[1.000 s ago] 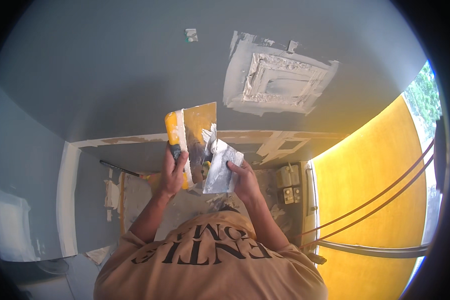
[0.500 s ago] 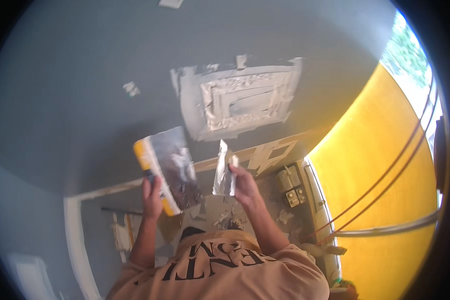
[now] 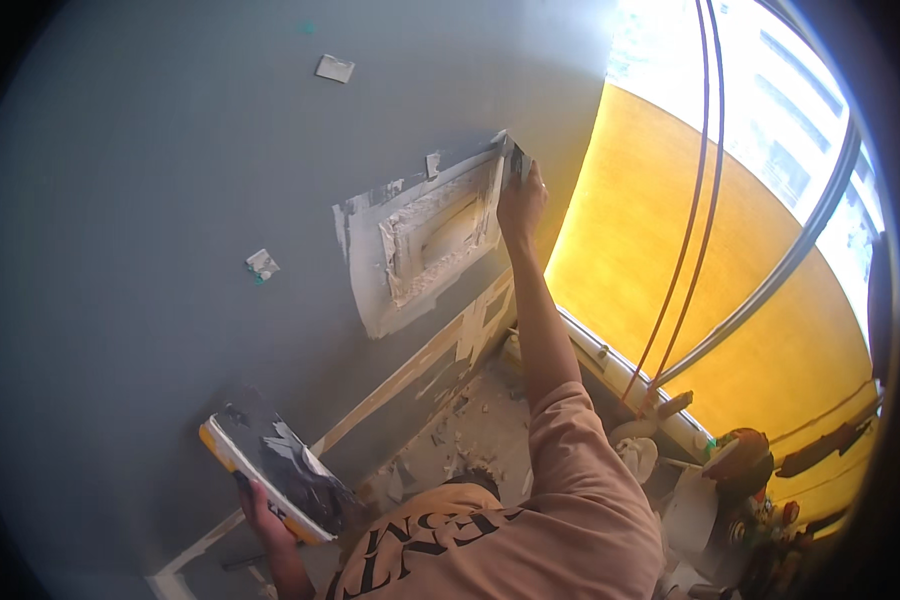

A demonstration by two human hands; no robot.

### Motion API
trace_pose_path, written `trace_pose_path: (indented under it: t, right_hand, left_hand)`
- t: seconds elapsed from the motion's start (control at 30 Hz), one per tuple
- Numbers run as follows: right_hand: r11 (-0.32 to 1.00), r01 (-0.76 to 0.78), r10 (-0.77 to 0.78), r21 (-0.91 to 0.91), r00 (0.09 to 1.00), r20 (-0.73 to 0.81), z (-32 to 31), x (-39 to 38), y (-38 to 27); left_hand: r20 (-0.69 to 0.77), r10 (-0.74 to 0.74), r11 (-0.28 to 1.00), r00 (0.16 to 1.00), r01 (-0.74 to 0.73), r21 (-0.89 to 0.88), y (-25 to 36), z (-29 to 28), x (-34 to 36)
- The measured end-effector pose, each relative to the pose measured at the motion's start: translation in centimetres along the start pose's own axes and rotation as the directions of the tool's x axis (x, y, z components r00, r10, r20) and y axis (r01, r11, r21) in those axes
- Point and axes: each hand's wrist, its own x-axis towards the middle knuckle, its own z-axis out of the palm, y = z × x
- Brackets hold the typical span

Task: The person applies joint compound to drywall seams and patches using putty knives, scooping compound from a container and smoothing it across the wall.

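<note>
My left hand grips a wide plastering spatula by its yellow-edged back, low on the left. White putty lies smeared across its dark blade. My right hand is stretched out, closed round a putty knife. That knife's blade meets the wall at the upper right corner of a white-plastered rectangular patch. Inside the patch a rough rectangular frame of putty surrounds a smoother middle. The knife's grip is mostly hidden by my fingers.
Two switch plates or small white patches dot the grey wall. At right hang red ropes before a yellow sheet and a curved rail. Debris litters the floor; cluttered objects stand lower right.
My right hand has gone up and right, bringing the putty knife to the wall patch. My left hand has lowered leftward with the wide spatula. The view has turned to the right.
</note>
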Motion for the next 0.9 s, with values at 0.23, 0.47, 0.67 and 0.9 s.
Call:
trace_pose_path:
  t: [0.23,0.47,0.67,0.9]
  right_hand:
    - [0.997,-0.02,0.017,0.072,0.999,0.038,1.5,-1.2,-1.2]
    - [0.993,-0.088,0.08,0.073,0.99,0.113,0.3,-5.2,-4.7]
    - [0.997,-0.04,0.031,0.059,0.989,0.144,-1.1,-9.2,-9.4]
    - [0.953,-0.218,0.14,0.211,0.933,0.331,-3.7,-12.3,-12.4]
  left_hand:
    - [0.142,-0.042,0.999,0.989,0.04,0.017,0.9,-4.2,2.6]
    - [0.275,-0.021,0.996,0.961,-0.005,0.092,2.1,-4.7,3.4]
    - [0.323,-0.038,0.996,0.946,0.009,0.091,2.0,-5.3,4.0]
    - [0.348,-0.045,0.998,0.936,0.031,0.046,1.8,-5.1,4.1]
